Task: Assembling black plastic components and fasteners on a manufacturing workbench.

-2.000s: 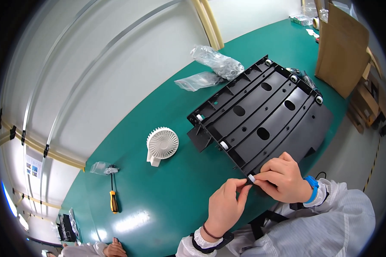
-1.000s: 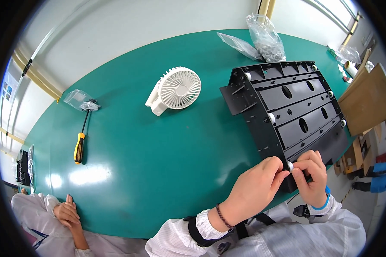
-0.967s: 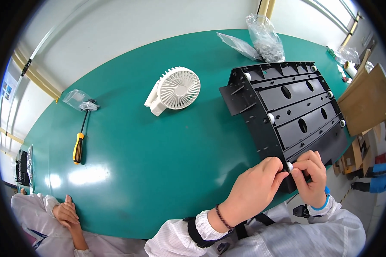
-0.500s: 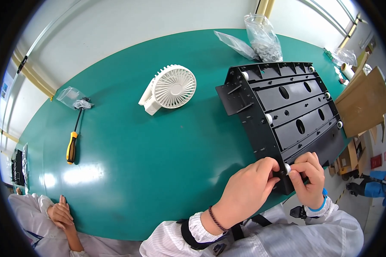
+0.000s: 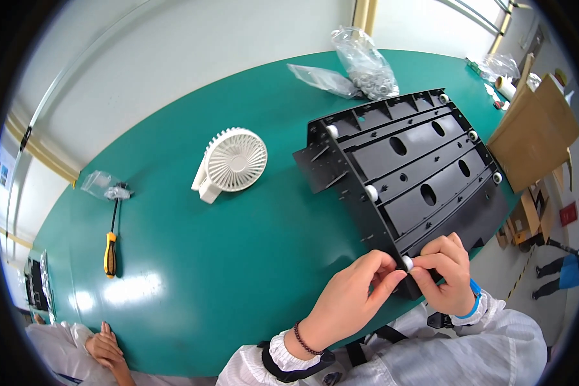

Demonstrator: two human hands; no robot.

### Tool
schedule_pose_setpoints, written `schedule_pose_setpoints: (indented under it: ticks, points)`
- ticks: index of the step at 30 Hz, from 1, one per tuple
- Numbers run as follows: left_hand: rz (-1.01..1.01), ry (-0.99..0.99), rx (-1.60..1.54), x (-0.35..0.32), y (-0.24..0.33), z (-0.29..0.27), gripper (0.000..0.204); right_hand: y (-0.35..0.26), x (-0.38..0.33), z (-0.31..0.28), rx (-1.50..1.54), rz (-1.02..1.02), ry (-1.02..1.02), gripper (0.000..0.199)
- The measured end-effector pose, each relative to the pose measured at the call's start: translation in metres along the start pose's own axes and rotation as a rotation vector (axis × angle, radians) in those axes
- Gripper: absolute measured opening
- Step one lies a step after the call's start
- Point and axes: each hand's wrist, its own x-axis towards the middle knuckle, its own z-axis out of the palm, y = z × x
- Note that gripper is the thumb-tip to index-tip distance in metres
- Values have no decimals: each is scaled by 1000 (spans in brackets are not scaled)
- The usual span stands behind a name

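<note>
Since half a second ago, little has shifted; the small white roller (image 5: 407, 262) is still pinched between the left hand (image 5: 350, 302) and right hand (image 5: 445, 273) at the near corner of the ribbed black plastic panel (image 5: 405, 170). Its mounting is hidden by fingertips.

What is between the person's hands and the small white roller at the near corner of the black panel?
Nothing visible. The left hand and the right hand both pinch the white roller directly, at the near corner of the black panel, and no other object lies between.
</note>
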Motion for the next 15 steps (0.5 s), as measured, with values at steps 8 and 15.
schedule_pose_setpoints:
  ticks: [8,15]
  points:
    - [80,74,138,1,4,4,16,3,0,-1,29,-38,63,19]
    - [39,74,179,-1,8,4,17,4,-4,1,15,-40,113,15]
